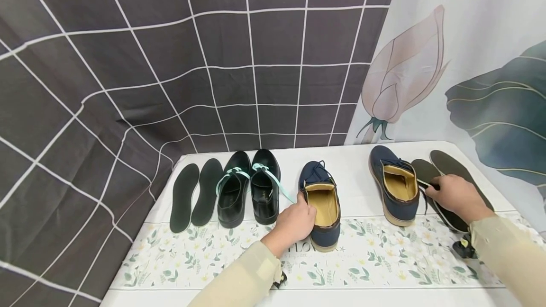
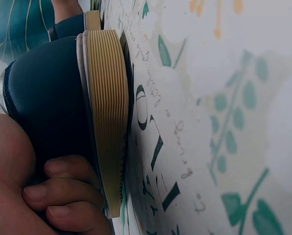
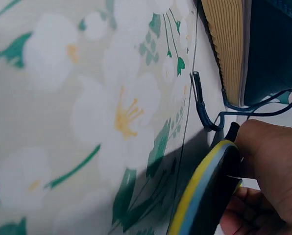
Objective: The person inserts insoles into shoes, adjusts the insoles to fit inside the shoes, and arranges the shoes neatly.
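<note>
My left hand (image 1: 294, 226) grips the left side of a navy lace-up shoe (image 1: 326, 238) with a tan lining. In the left wrist view its fingers curl against the shoe's side, above the ribbed tan sole (image 2: 107, 107). Over at the right, my right hand (image 1: 458, 198) pinches a dark insole (image 3: 207, 188) with yellow and blue edge layers, thumb on one side and fingers on the other. A second dark insole (image 1: 452, 165) lies just behind that hand. The matching navy shoe (image 1: 403, 210) stands left of it, its loose lace (image 3: 263, 111) trailing close to the thumb.
Two black shoes (image 1: 232, 214) with mint laces (image 1: 273, 176) stand left of my left hand. Beside them, two dark insoles (image 1: 185, 198) lie flat. A floral cloth strip (image 1: 354, 269) covers the white table's front part; a dark grid curtain (image 1: 222, 84) hangs behind.
</note>
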Demonstrator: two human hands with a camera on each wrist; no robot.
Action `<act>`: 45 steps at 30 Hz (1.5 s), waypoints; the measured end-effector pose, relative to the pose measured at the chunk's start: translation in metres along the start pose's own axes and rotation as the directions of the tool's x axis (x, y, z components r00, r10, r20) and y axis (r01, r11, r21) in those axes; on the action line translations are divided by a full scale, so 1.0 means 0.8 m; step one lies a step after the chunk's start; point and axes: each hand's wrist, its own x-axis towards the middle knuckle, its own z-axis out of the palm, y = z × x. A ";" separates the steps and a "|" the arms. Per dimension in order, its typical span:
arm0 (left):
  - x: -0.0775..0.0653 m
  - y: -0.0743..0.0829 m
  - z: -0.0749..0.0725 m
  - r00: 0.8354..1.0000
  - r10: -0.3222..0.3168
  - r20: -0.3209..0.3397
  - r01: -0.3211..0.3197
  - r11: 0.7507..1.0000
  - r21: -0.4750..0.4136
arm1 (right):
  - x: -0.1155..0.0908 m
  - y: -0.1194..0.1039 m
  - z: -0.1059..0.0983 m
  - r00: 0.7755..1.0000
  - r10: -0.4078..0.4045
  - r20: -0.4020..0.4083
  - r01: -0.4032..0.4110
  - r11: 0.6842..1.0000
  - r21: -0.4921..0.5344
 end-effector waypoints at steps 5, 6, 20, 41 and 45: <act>0.000 0.000 0.000 1.000 0.002 0.001 -0.002 1.000 0.000 | -0.008 0.001 -0.009 1.000 0.002 -0.028 -0.002 1.000 0.005; 0.000 0.000 0.000 1.000 0.002 0.001 -0.002 1.000 0.002 | -0.009 0.000 -0.012 0.999 0.001 -0.032 -0.001 1.000 0.005; -0.002 0.000 0.000 1.000 -0.011 0.017 0.011 1.000 -0.026 | -0.035 -0.031 -0.040 0.981 -0.041 -0.189 0.043 0.999 0.007; 0.001 -0.001 0.001 1.000 -0.007 0.013 0.008 1.000 -0.021 | -0.081 -0.152 -0.073 0.853 -0.286 -0.436 0.287 0.956 -0.066; 0.001 -0.002 0.001 1.000 -0.005 0.017 0.006 1.000 -0.018 | -0.088 -0.184 -0.073 0.844 -0.332 -0.420 0.351 0.936 -0.035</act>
